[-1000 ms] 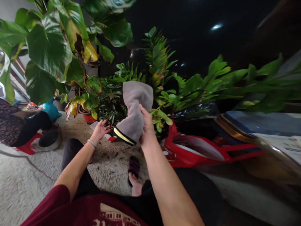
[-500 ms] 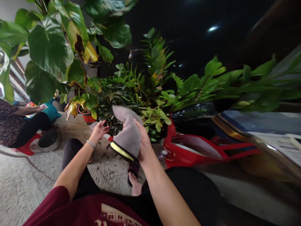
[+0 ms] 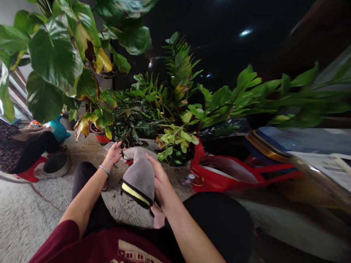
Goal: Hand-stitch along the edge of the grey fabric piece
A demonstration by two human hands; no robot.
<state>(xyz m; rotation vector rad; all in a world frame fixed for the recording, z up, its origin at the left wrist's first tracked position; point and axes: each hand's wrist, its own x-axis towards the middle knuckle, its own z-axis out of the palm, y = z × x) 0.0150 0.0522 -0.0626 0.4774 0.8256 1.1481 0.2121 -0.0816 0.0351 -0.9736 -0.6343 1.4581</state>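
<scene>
A grey cloth with dark edging and a yellow strip along its lower end hangs folded over in front of me. My right hand grips its right side; some of those fingers are hidden behind the fabric. To the left, my left hand is palm up with its fingers apart, close to the cloth's far corner. Whether its fingertips touch that corner, I cannot tell. A metal bangle circles the left wrist.
Potted plants crowd the space ahead, one in a red pot. A red bag stands at right, beside a small plastic bottle. At far left, a person sits on a red stool near a dark basin.
The cloth has swung down and slightly left with my right hand, its raised end dropping toward my left hand. My left hand has shifted only slightly.
</scene>
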